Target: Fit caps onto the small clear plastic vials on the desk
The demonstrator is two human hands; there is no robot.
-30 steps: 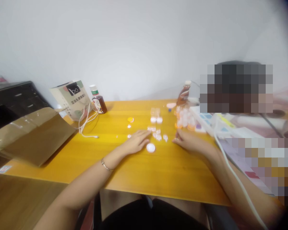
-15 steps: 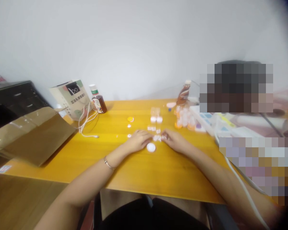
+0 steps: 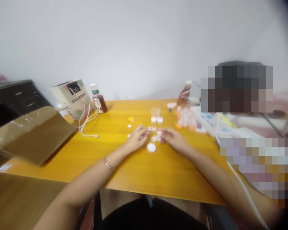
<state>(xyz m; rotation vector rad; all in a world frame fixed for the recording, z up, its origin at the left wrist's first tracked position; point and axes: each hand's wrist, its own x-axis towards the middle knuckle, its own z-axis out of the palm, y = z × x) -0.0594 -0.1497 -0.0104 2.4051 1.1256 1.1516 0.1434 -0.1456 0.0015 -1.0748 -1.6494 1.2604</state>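
My right hand (image 3: 174, 139) is closed at the fingertips on a few small white pieces (image 3: 159, 134) with dark marks. Opposite it, the fingers of my left hand (image 3: 136, 139) are curled together; something small and speckled shows at them, too blurred to name. Between the hands lies a loose heap of white pieces (image 3: 155, 138). Just beyond, a short row of similar marked pieces (image 3: 152, 128) sits on the table. A round white lid (image 3: 151, 147) lies flat on the near side of the heap.
Farther back stand small clear containers with white lids (image 3: 156, 119). At left are a yellow disc (image 3: 131, 119), a brown bottle (image 3: 99, 103), a paper bag (image 3: 76, 99), a white cable (image 3: 86, 135) and a cardboard box (image 3: 45, 137). Rightward are clustered jars (image 3: 186, 118), a drink bottle (image 3: 183, 94) and a person.
My hands have drawn slightly apart. My right hand has lifted a few white pieces from beside the heap, and my left fingers have pulled back from it.
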